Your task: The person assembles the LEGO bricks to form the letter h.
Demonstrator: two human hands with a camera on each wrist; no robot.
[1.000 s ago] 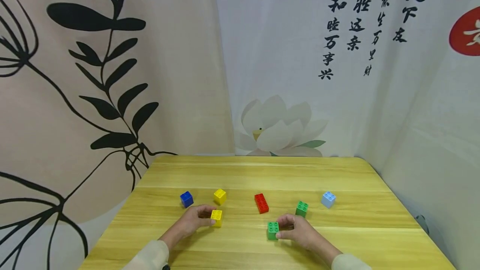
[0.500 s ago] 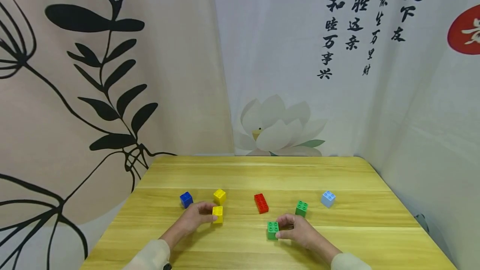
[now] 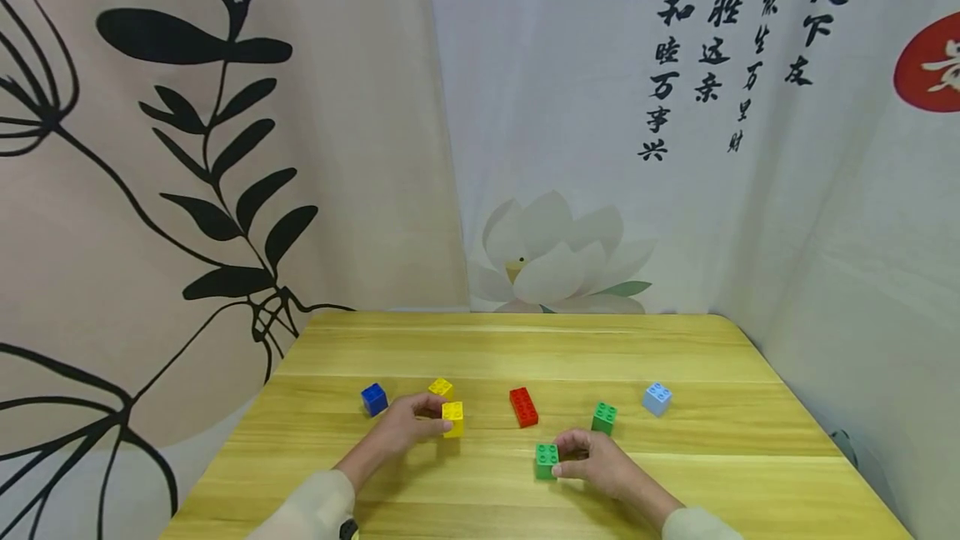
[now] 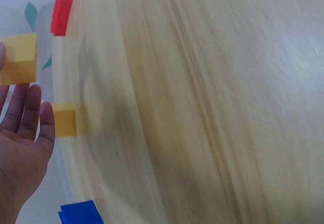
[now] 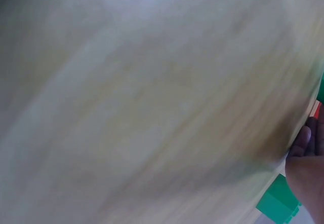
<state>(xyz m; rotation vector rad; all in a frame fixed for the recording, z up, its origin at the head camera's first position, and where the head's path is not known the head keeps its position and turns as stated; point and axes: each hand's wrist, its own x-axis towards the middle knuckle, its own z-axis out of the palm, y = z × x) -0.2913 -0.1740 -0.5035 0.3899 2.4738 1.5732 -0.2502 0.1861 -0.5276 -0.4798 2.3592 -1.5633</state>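
My left hand [image 3: 405,425] pinches a yellow toy brick [image 3: 453,419] between thumb and fingers. In the left wrist view that yellow brick [image 4: 23,64] is held up off the table. Just behind the hand stands a second yellow brick [image 3: 441,387], partly covered by the fingers. My right hand [image 3: 592,462] grips a green brick [image 3: 545,463] by its right side; whether it touches the table I cannot tell. Another green brick [image 3: 603,417] stands behind the right hand. The right wrist view shows part of the right hand [image 5: 308,168] beside that green brick [image 5: 277,199].
A red brick [image 3: 523,407] lies between the hands, farther back. Left of the yellow ones sits a dark blue brick [image 3: 374,399], and a light blue brick [image 3: 657,398] is at the right. The wooden table [image 3: 525,344] ends at a printed curtain [image 3: 375,148].
My left hand has moved to the right and slightly away from me with the yellow brick, now partly covering the other yellow one. The right hand has stayed still with the green brick.
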